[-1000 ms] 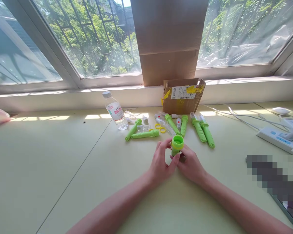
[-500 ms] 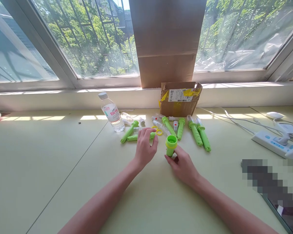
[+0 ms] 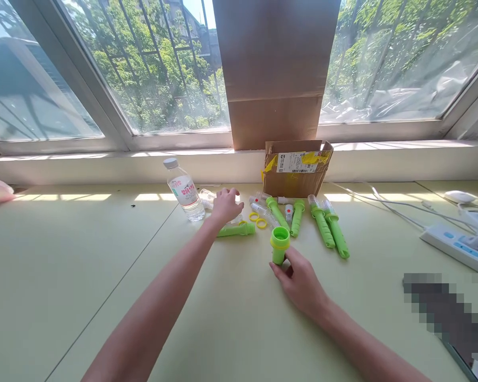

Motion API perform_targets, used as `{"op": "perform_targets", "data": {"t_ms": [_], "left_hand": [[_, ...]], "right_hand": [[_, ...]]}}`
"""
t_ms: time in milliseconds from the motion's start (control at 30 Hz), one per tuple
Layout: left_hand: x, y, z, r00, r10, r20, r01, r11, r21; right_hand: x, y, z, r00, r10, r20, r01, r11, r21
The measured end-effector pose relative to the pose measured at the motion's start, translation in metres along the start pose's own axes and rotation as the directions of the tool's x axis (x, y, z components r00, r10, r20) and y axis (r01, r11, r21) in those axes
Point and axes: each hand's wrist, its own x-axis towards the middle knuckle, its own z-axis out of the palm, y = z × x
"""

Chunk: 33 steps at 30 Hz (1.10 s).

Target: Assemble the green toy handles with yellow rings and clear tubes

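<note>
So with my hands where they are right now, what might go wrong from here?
Your left hand is close to the water bottle, so a careless sideways move could knock it over. Your right hand grips the green plastic handle below its yellow band, so a bump up top might tilt it. The loose yellow rings could get swept aside.

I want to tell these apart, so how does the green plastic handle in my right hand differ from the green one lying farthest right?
The held green plastic handle is roughly upright in your right hand; the farthest-right green plastic handle lies on the table. The held one's wide end is open; the other has a clear plastic piece there. A yellow ring circles the held one; the other shows none. Both are green.
</note>
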Motion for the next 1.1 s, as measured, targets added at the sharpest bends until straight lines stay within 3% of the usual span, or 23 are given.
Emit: {"op": "perform_targets", "data": {"t_ms": [167, 400, 700, 900, 1100], "left_hand": [[0.025, -0.017, 0.002, 0.986, -0.010, 0.165, 0.005, 1.000, 0.030], [0.034, -0.023, 0.004, 0.949, -0.053, 0.310, 0.045, 0.998, 0.033], [0.038, -0.017, 0.008, 0.954, -0.063, 0.292, 0.060, 0.998, 0.021], [0.033, -0.016, 0.006, 0.976, -0.064, 0.210, 0.081, 0.994, -0.070], [0.019, -0.006, -0.011, 0.995, -0.051, 0.080, 0.069, 0.969, -0.238]], "right_hand": [[0.000, 0.001, 0.001, 1.000, 0.007, 0.012, -0.007, 1.000, -0.004], [0.000, 0.000, 0.000, 1.000, 0.020, 0.022, -0.019, 1.000, -0.022], [0.001, 0.001, 0.002, 0.999, 0.041, 0.029, -0.041, 0.999, -0.021], [-0.001, -0.002, 0.000, 0.998, 0.046, 0.041, -0.045, 0.998, -0.045], [0.000, -0.003, 0.001, 0.998, 0.046, 0.048, -0.044, 0.998, -0.035]]}}
